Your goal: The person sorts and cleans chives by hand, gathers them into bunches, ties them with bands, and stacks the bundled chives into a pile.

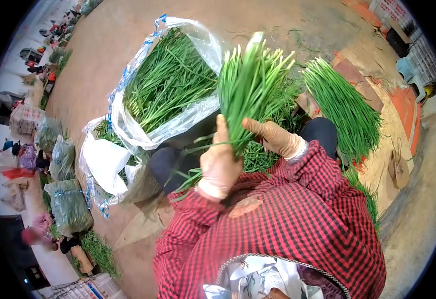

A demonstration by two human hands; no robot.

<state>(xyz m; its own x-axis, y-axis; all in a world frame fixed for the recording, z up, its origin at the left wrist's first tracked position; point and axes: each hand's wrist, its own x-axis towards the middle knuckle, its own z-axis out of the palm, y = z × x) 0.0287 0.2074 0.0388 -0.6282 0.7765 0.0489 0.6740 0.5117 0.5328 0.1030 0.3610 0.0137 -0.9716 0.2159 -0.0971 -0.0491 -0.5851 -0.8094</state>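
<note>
Left hand: it is grasping; the left hand (221, 167), in a pale glove-like covering, is closing around the lower part of the held bunch, with one digit pointing up along the stalks.
Right hand: the right hand (276, 139) is pressing against the bunch's right side, a digit reaching across toward it; its other fingers are partly hidden, so I cannot tell whether it is gripping.
Held bunch: the green held bunch (252, 89) is standing nearly upright just above the centre of the frame, its pale cut ends pointing up; some leaves are trailing out at the left hand.
Loose greens: more loose greens (260, 157) are lying below the bunch, between the dark-clad knees.
Open bag: a clear open bag (185, 118) is sitting at upper left of centre, holding many green stalks (170, 79).
White bag: a white bag (103, 162) is resting just below it in the frame.
Laid bunch: a broad laid bunch (345, 109) is lying at right of centre, pale ends toward the top.
Sandal: a tan sandal (398, 169) is lying near the right edge.
Garment: a red-and-black checked garment (297, 224) is filling the lower middle.
Left edge: wrapped bundles (68, 207) are standing on the floor (103, 45).
</note>
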